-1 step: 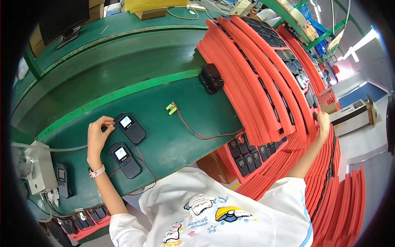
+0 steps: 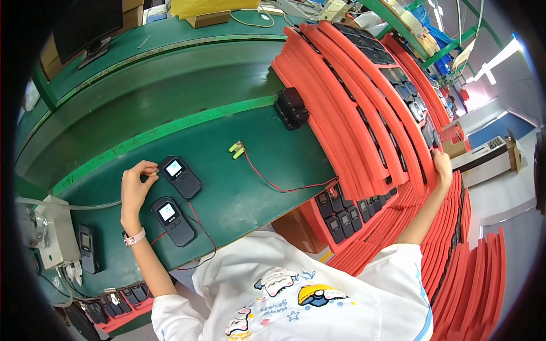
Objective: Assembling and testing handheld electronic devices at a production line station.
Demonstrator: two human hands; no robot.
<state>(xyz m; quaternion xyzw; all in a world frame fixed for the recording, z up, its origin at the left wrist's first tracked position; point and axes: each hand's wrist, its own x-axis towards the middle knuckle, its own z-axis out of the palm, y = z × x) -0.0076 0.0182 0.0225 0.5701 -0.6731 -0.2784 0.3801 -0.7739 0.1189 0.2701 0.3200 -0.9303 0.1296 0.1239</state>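
On the green bench lie two black handheld meters with lit screens, a far meter (image 2: 183,181) and a near meter (image 2: 175,227). My left hand (image 2: 135,184) is at the far meter's top end, thumb and fingers pinched around something small and dark that I cannot make out. Out to the right, my right hand (image 2: 442,168) is closed at the edge of the top red foam tray (image 2: 421,173). A dark device (image 2: 435,140) lies just beyond its fingertips; what the fingers grip is mostly hidden.
Green-yellow clips (image 2: 238,150) on a red wire lie mid-bench. A black block (image 2: 292,108) stands against the stacked red trays. At the left are a pale box (image 2: 57,233) with a tube and another black meter (image 2: 87,249). More trays of devices (image 2: 341,219) sit below the bench edge.
My right hand has shifted slightly up and left along the tray edge, and the dark thing seen at its fingers is now less visible there. My left hand and both meters have stayed put.
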